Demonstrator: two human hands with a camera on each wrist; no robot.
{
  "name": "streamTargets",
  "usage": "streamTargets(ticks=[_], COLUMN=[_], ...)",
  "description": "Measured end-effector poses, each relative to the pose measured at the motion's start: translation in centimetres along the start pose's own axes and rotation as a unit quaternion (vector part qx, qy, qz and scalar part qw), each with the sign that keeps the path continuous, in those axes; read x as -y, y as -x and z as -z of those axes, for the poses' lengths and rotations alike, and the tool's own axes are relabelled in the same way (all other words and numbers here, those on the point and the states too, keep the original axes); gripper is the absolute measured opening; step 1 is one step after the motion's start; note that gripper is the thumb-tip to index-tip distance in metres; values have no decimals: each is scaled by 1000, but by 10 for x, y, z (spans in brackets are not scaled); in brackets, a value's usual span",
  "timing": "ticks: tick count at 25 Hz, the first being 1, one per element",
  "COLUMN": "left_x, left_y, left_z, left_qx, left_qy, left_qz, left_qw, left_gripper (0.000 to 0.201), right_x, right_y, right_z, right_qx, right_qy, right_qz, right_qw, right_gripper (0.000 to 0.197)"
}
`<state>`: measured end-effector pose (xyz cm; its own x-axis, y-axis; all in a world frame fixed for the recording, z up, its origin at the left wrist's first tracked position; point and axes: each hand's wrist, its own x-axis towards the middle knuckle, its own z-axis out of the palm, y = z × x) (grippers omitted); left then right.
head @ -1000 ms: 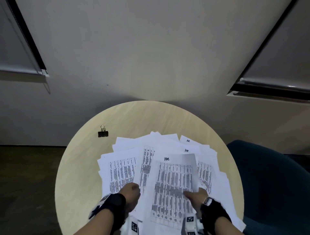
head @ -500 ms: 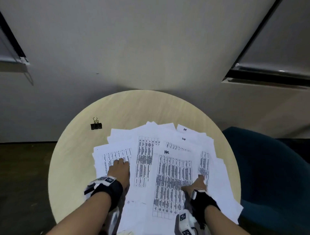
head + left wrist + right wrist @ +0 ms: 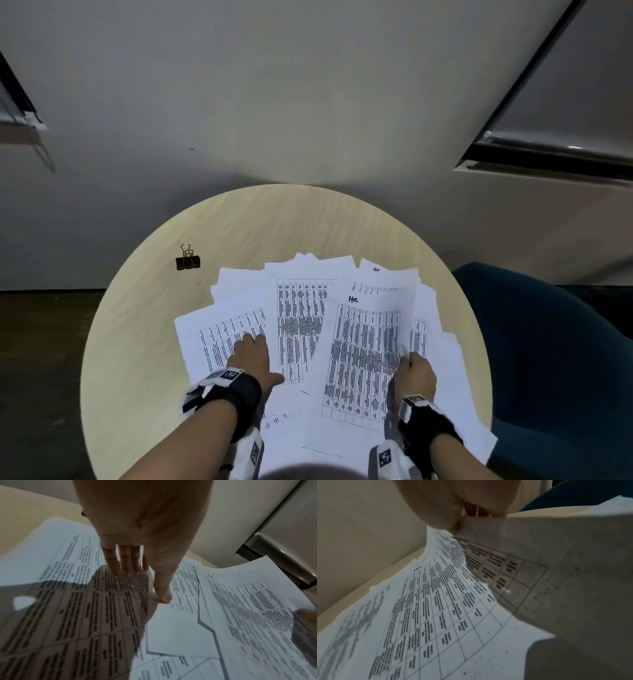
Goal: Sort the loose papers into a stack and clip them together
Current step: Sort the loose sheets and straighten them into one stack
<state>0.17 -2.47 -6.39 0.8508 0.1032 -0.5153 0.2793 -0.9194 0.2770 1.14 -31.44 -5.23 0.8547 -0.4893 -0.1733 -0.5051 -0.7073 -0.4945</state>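
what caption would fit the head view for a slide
Left hand flat on scattered printed sheets, right hand lifting one sheet's edge, binder clip set aside on the round table.

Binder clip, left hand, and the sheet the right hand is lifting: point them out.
binder clip [image 3: 187, 262]: head view, on its black body.
left hand [image 3: 251, 358]: head view, back of the hand, flat on the papers.
lifted sheet [image 3: 366, 356]: head view, middle of its printed table.

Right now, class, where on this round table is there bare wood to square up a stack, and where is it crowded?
Bare wood runs along the round pale wooden table's left side, between its rim and the spread printed white papers, and across the far arc beyond the black binder clip. The near and right parts are crowded: sheets overlap to the rim, with the left hand and right hand on them.
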Motion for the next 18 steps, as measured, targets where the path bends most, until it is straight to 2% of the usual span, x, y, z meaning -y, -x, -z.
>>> streamTargets(ticks=[2,4,6,7,9,11,13,15,16,18], left_x=[-7,-13,-14,-13,-11,-10,-10,-14,-16,-16], left_y=[-6,-12,-15,-15,-12,-7,-1,6,7,7], left_z=[0,-3,-1,2,6,5,1,1,0,1], left_qx=[5,14,32,60,138,201,220,213,207,172], left_qy=[11,70,132,134,106,83,119,177,188,198], left_qz=[26,35,15,-4,-43,-77,-96,-93,-89,-79], left_qw=[1000,997,991,989,984,973,963,956,956,962], left_gripper=[67,46,19,18,20,20,19,22,25,31], right_x=[0,-2,-5,-5,-5,-5,-3,-5,-8,-14], right_y=[-3,-6,-12,-12,-7,-1,-2,-7,-9,-11], right_z=[0,0,2,3,5,3,1,2,4,6], right_qx=[20,83,113,109,108,142,204,280,309,276], right_qy=[-42,-67,-76,-81,-97,-115,-110,-88,-71,-86], right_qz=[-4,-21,-37,-46,-68,-79,-82,-86,-71,-65], right_qw=[999,994,990,990,987,980,969,952,946,955], right_gripper=[23,26,27,25,45,69,89,104,97,56])
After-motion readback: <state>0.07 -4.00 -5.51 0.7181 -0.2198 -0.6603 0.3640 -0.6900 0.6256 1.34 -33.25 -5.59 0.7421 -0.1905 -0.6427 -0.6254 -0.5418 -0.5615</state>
